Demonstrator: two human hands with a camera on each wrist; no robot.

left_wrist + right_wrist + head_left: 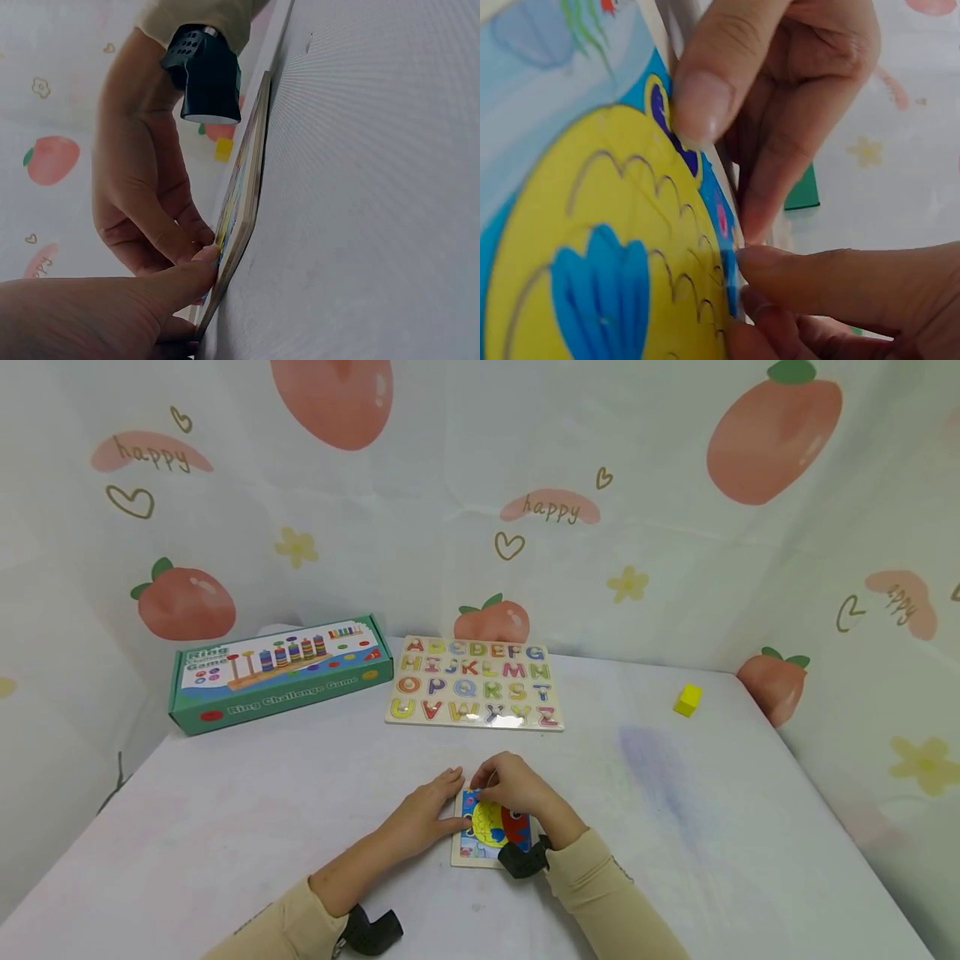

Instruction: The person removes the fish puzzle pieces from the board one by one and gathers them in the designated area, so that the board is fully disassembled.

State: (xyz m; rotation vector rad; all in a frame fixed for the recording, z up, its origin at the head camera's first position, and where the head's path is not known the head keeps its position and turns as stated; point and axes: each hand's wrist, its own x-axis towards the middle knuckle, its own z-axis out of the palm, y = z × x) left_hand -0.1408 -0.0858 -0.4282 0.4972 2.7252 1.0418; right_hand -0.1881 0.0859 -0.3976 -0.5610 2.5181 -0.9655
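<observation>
A small fish jigsaw puzzle (487,831) in a pale wooden frame lies near the front middle of the table. Its picture has a yellow scaly body (622,180), a blue fin and a red head. My left hand (422,817) presses its thumb on the picture by the tail, its fairly straight fingers along the left edge. At the puzzle's top edge, my right hand (517,789) pinches with thumb and curled fingers, close beside the left fingertips. Whether a loose piece is between those fingertips I cannot tell. The right wrist's black camera (525,860) overlaps the puzzle's lower right corner.
Behind the hands lies a wooden alphabet board (474,683) with coloured letters. A green Ring Challenge Game box (281,675) sits at the back left, and a yellow block (687,700) at the back right. A printed curtain (420,527) hangs behind the white table (262,810).
</observation>
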